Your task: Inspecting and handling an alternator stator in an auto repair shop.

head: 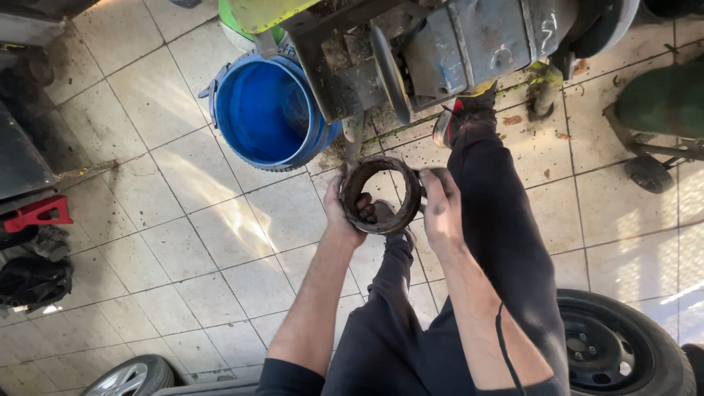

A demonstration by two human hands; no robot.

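The person sits over a tiled floor [183,242] and holds a dark, rusty, greasy metal ring [381,194], a short wide cylinder open at both ends, up in front of the knees with both hands. The left hand [346,213] grips the ring's left and lower rim, its fingers curled into the opening; that grip is closed on the ring. The right hand [438,205], blackened with grime, clasps the right rim from outside, thumb toward the top edge, so its grip is likewise closed around the ring. The ring is held in the air, clear of the floor, just below a grey-blue metal machine body [469,44] with a dark round disc [389,73] at its side.

A round blue plastic bucket [264,110] stands on the floor to the left of the machine, near the ring but apart from it. A black car wheel with tyre [616,352] lies at the lower right beside the person's dark trouser leg [506,242], and part of another wheel [132,378] shows at the lower left. A red metal bracket [40,213] sits at the left edge.

Judging from the hold, the step in hand seems to be turning and inspecting the ring. Any further move would call for a firm two-handed hold, as the greasy surface looks slippery.
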